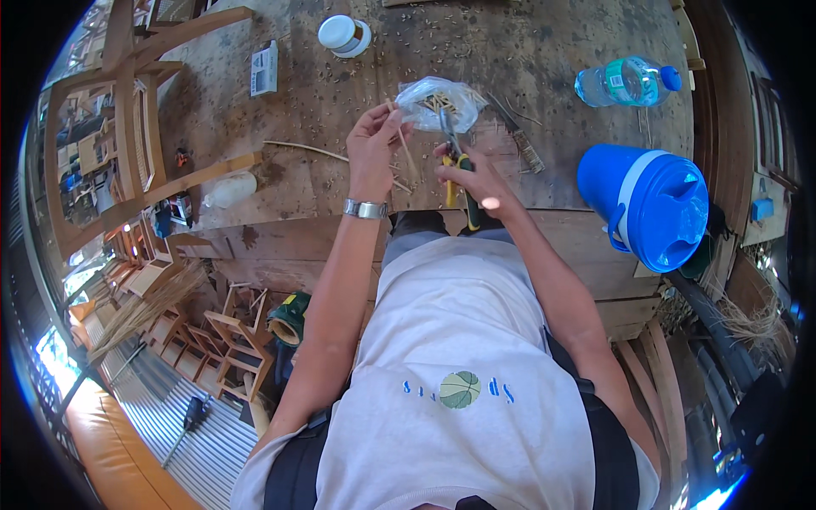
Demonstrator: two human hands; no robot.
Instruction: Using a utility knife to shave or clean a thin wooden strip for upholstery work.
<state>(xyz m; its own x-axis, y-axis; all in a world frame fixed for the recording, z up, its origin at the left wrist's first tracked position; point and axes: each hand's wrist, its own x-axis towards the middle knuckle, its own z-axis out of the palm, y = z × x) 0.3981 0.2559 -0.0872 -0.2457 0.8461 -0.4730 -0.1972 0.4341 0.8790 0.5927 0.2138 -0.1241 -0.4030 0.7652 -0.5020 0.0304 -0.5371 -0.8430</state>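
My left hand [371, 149], with a metal watch on its wrist, is closed on a thin pale wooden stick [405, 144] that slants down past the fingers. My right hand [478, 180] grips pliers [450, 129] by their yellow and black handles, jaws pointing away from me. The jaws overlap the near side of a clear plastic bag [418, 93] holding several short pale wooden pieces [440, 103]. Whether the jaws touch the bag, I cannot tell. Just right of the bag lies a knife [525, 150] with a worn handle.
Small wood bits litter the worn table [510, 42]. A long thin strip [304, 148] lies left of my hand. Farther off are a white jar [344, 36] and small box [264, 69]. At right stand a water bottle [625, 82] and blue cooler [643, 204]; a wooden frame [127, 127] stands left.
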